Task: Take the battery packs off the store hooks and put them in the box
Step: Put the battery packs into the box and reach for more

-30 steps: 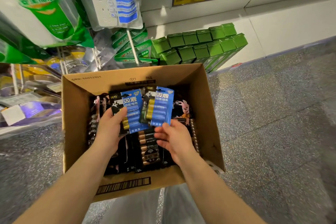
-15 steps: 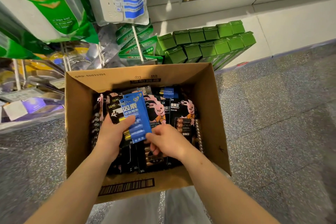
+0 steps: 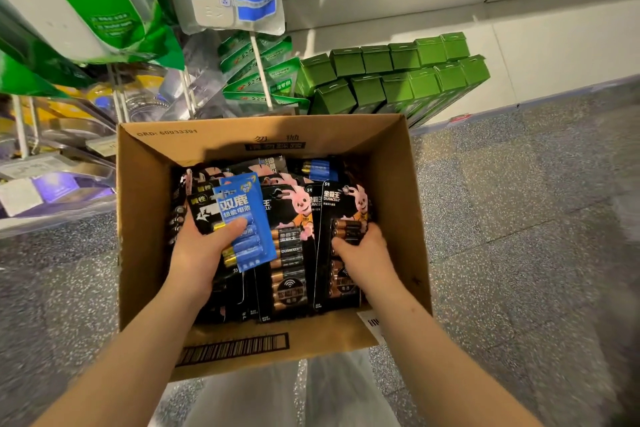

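Blue battery packs (image 3: pixel 244 218) are gripped by the left hand (image 3: pixel 204 250) above the cardboard box (image 3: pixel 145 218). A black battery pack (image 3: pixel 341 211) lying inside is grasped by the right hand (image 3: pixel 363 250).

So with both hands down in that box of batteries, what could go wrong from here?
The left hand pinches several blue packs fanned loosely under its thumb, so one could slip out crooked. The cardboard box already looks packed, so they may ride up on the pile. The right hand pressing the black pack might bend its card.
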Tool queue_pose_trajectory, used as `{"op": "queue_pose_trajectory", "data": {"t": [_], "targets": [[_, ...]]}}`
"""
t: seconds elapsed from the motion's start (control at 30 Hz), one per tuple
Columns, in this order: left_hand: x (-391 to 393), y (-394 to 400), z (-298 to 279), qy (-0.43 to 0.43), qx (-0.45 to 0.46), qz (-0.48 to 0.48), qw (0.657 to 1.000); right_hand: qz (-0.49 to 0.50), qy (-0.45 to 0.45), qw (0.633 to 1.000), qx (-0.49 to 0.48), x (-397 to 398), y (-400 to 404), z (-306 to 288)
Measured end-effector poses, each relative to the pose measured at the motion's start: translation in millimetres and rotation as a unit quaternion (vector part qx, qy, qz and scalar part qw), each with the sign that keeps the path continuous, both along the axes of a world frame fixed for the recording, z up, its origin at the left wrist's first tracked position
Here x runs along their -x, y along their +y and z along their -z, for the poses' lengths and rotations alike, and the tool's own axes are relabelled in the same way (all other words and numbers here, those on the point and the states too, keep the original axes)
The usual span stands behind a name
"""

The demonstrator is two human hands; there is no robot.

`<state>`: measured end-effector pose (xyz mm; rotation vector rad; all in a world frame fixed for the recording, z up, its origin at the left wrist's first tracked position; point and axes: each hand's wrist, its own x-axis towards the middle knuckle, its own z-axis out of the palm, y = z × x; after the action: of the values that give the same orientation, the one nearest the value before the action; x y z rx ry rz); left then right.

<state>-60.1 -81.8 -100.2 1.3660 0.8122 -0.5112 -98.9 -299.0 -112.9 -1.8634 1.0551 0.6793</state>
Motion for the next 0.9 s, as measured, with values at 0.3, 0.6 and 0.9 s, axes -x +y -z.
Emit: {"op": "queue_pose_trajectory", "data": {"t": [0.3,0.6,0.9], "targets": [[15.5,0.4,-10.8,0.004,0.006,0.005,1.0,0.011,-0.047,0.999,-0.025,-4.4,-9.5,-5.8],[16.5,24.2,-16.3,-0.024,-0.019,-0.049,0.998,0.049,-0.166,0.982,-0.08,4.1,-9.7,-28.1],[30.6,32.6,-21.5,-0.035,-0.042,-0.082,0.995,0.003,-0.116,0.975,-0.19,-20.3,19.1,-37.8]]}}
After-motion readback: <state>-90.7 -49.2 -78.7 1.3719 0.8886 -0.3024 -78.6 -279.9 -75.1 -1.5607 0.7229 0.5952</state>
